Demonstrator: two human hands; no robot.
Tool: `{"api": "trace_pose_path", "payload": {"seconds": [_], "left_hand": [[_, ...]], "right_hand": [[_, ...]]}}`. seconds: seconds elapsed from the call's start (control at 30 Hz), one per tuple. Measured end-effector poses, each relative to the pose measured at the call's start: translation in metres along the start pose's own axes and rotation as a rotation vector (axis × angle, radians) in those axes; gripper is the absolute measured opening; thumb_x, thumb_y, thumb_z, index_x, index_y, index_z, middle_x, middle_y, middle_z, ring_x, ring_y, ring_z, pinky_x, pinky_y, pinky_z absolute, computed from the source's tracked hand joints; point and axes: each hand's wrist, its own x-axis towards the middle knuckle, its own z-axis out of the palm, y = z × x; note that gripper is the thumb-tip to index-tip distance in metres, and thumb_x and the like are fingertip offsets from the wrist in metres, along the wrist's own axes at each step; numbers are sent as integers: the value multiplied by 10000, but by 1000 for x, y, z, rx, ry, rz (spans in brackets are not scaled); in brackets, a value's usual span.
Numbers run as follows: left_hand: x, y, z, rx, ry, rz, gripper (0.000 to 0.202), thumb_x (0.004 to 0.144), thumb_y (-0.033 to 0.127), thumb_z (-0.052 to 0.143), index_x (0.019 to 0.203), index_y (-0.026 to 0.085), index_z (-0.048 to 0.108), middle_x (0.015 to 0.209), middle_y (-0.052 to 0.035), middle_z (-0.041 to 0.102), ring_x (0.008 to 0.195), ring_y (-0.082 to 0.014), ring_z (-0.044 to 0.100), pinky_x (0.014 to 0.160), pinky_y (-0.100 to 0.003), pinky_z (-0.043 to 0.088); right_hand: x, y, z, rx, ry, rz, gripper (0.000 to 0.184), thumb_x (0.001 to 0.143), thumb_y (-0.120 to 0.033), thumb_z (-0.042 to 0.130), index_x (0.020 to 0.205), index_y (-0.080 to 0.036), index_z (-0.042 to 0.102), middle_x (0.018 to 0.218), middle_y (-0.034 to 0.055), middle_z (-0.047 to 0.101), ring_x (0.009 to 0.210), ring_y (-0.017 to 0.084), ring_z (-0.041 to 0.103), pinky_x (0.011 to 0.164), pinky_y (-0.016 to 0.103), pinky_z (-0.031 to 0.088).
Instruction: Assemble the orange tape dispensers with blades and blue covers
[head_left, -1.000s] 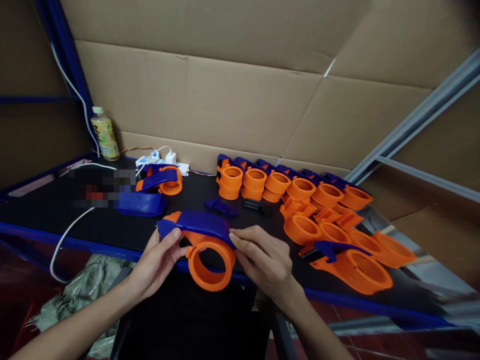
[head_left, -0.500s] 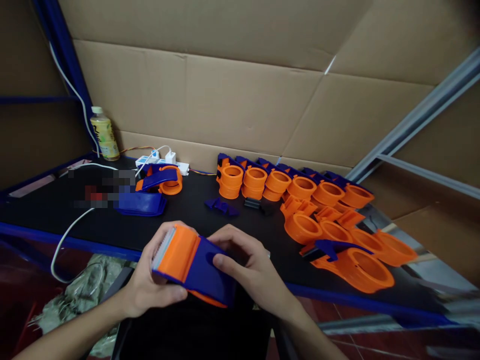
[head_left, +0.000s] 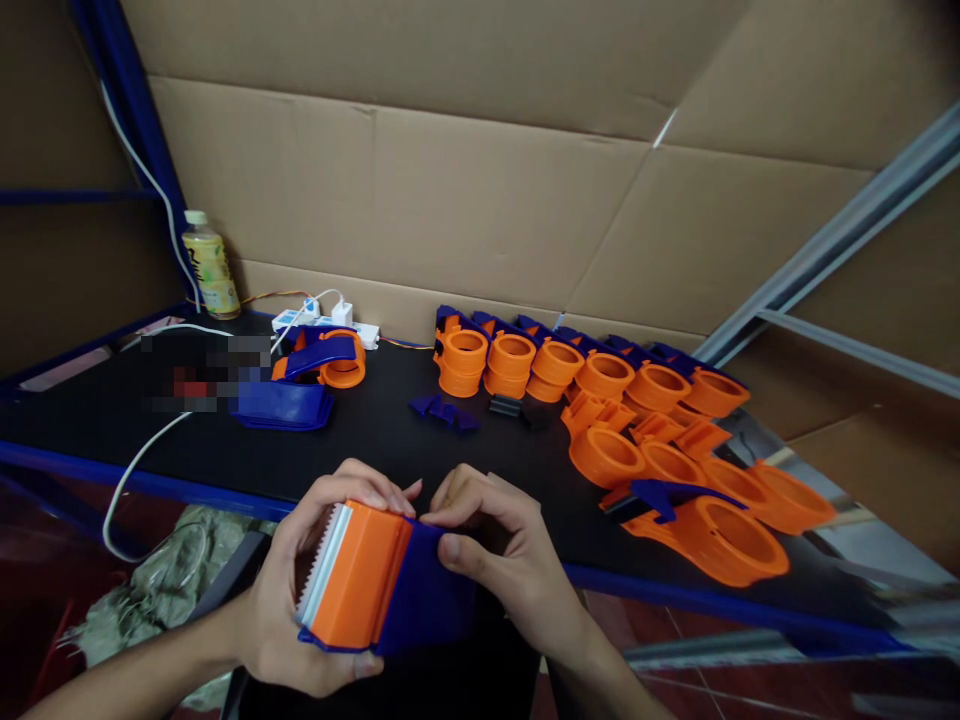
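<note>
Between my hands is an orange and blue tape dispenser (head_left: pixel 361 578), held above my lap near the table's front edge. A toothed metal blade runs along its left end. My left hand (head_left: pixel 281 590) grips the orange end, fingers over the top edge and thumb at the bottom. My right hand (head_left: pixel 495 530) pinches the upper edge of the dispenser's blue plate (head_left: pixel 427 590) between thumb and fingers. The dispenser's underside is hidden. Beyond my hands, small blue pieces (head_left: pixel 444 412) and a black roller-like part (head_left: pixel 505 405) lie on the black table.
Rows of orange dispenser bodies (head_left: pixel 606 455) fill the right side, several with blue parts. To the left are stacked blue plates (head_left: pixel 285 407), another dispenser (head_left: pixel 343 372), a white power strip (head_left: pixel 365 335) and a drink bottle (head_left: pixel 211 270). A white cable (head_left: pixel 139 460) hangs over the front edge.
The dispenser has been lowered slightly and turned, so its blade end faces me more. My left fingers have shifted over its top, and my right hand has moved to the blue plate's upper edge.
</note>
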Motion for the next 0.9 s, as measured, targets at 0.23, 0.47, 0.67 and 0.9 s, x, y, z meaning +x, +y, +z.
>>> {"api": "trace_pose_path", "payload": {"seconds": [0.23,0.47,0.67,0.9], "left_hand": [[-5,1,3,10,9,-2,743,592,342,860,1272,284,566,1132,-99,556,1076,-346,567,1102,-656,342],[-5,3,6,4,8,-9,756,574,330,862,1270,283,571,1121,-96,558,1070,-347,574,1091,-658,361],[-3,7,3,55,-54,3,783,563,284,866,1291,274,578,1147,-105,567,1088,-357,574,1105,-672,342],[-1,7,-3,109,-90,-53,779,596,293,857,1313,282,551,1268,-126,532,1157,-379,556,1109,-640,336]], "right_hand": [[-6,1,4,89,19,31,155,833,-367,774,859,-218,741,785,18,596,747,156,568,715,291,467],[-14,2,7,97,61,62,168,842,-380,753,823,-218,712,797,26,587,758,166,565,720,299,472],[-21,9,9,95,115,110,170,849,-371,742,812,-213,690,795,18,550,718,147,528,647,263,431],[-15,11,4,100,74,131,208,820,-402,770,777,-218,684,787,18,568,771,168,552,702,286,453]]}}
